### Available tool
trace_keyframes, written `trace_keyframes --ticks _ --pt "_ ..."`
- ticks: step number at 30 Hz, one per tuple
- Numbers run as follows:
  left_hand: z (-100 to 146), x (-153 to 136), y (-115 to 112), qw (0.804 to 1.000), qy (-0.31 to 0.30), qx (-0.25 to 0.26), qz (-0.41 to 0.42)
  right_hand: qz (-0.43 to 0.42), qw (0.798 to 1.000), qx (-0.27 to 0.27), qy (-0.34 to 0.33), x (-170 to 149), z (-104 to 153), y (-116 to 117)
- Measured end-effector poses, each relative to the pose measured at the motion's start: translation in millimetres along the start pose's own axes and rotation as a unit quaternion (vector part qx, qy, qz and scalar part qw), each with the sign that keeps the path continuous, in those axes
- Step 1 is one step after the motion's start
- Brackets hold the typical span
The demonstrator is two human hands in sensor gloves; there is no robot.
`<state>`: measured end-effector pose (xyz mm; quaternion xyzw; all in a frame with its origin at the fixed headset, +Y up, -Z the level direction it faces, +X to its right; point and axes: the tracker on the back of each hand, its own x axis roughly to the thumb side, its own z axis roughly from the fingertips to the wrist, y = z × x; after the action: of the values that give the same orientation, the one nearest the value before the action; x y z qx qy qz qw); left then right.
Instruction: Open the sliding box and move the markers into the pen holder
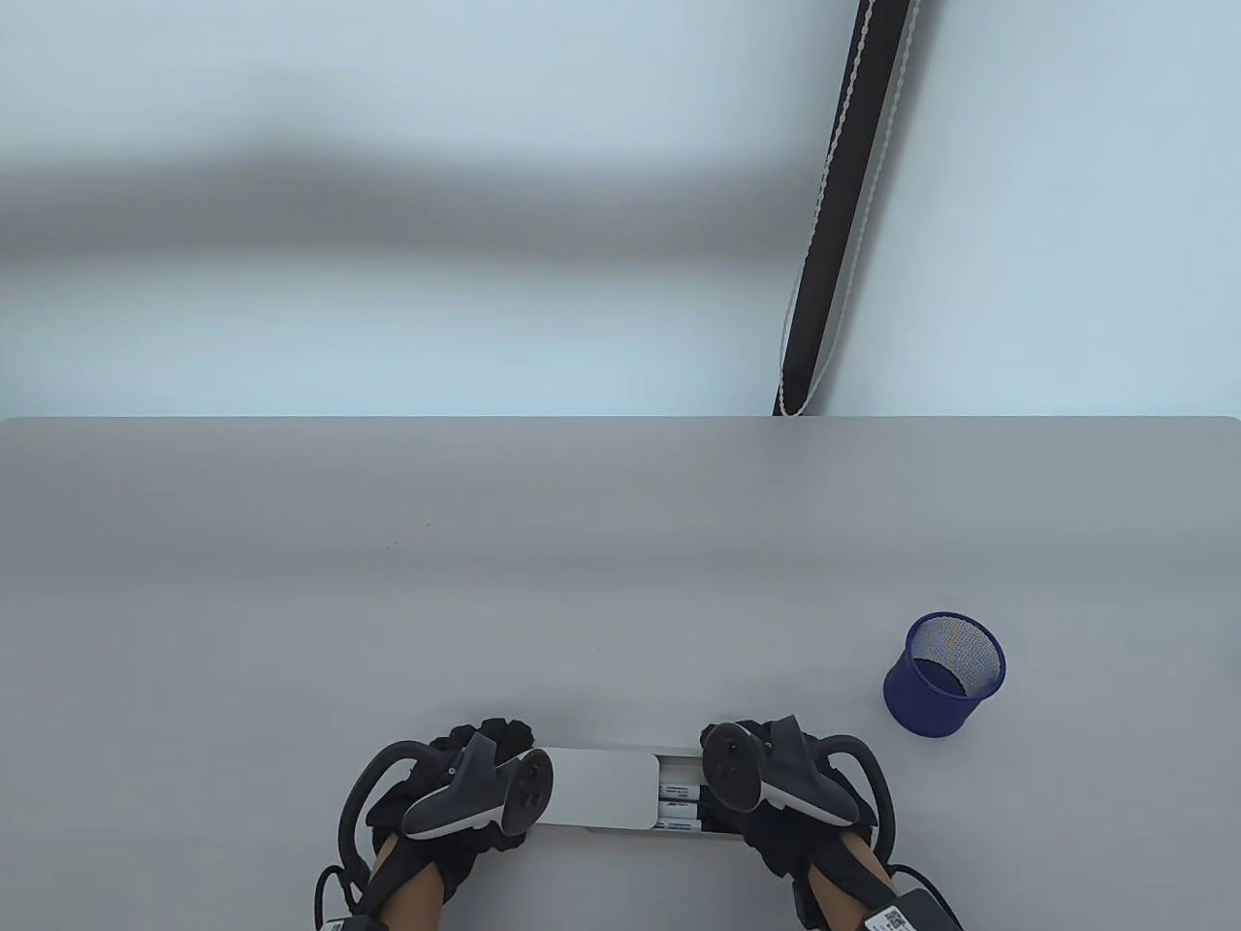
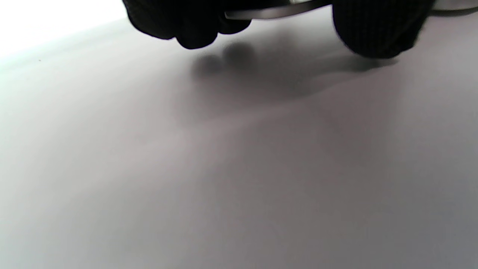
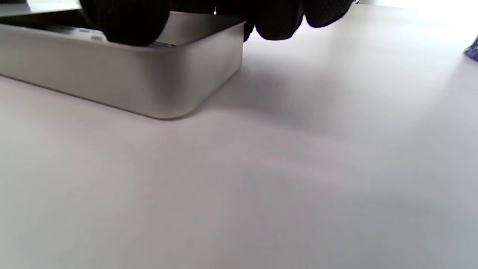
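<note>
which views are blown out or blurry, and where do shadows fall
Table view: sharp, wall behind the table banded with soft shadow. Left wrist view: white glare top left, soft finger shadows on the table. Right wrist view: glare top right, box slightly soft, casting a shadow to its right.

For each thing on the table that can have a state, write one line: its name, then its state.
sliding box: partly open, lid slid toward the left hand.
markers: lying in the uncovered part of the box.
pen holder: upright, no markers in it.
left hand: on the lid end of the box.
right hand: curled round the open end of the box.
</note>
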<state>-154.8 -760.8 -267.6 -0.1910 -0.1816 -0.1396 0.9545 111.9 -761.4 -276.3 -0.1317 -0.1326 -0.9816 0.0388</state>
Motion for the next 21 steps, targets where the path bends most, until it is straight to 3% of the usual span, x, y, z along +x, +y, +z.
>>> trace_keyframes --ticks 13,21 --pt "0.2 0.5 -0.3 1.0 0.001 0.003 -0.003 0.092 0.994 -0.057 0.02 8.6 -2.3 5.9" --pt "0.3 0.4 -0.6 1.0 0.003 0.003 -0.003 0.096 0.992 -0.083 0.018 8.5 -3.0 6.5"
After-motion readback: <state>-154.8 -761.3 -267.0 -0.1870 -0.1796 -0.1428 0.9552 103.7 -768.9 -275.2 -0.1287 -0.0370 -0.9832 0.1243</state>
